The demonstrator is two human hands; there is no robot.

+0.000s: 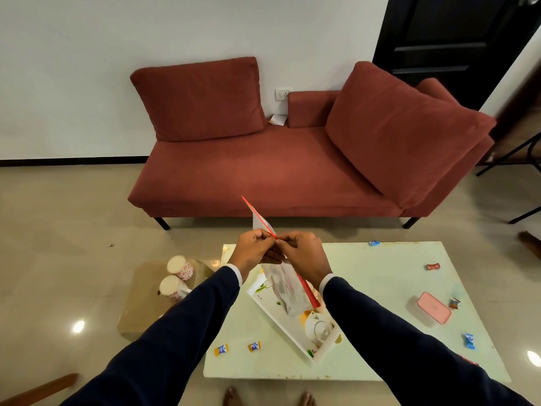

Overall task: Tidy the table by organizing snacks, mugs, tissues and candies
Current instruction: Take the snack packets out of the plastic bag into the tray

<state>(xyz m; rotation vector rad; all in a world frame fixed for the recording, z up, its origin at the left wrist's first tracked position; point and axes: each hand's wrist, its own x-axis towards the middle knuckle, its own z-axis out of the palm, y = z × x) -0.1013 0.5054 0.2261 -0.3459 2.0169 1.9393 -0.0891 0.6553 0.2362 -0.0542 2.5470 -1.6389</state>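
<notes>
both hands, left hand (254, 249) and right hand (304, 253), pinch the red zip strip of a clear snack bag (285, 288) at frame centre, held up over the white tray (288, 323) on the desk (366, 288), probably to seal it. candies (254, 346) lie scattered along the lower and right desk, a pink-lidded box (432, 310) sits right, and two mugs (175, 278) stand lower left off the desk.

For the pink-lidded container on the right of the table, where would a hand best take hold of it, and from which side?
Grip the pink-lidded container across its two long sides, coming down from above. It lies flat on the table with open surface around it, and its rounded-rectangle shape looks narrow enough there for fingers and thumb to span. A candy sits close to its right end, so avoid that end.
</notes>
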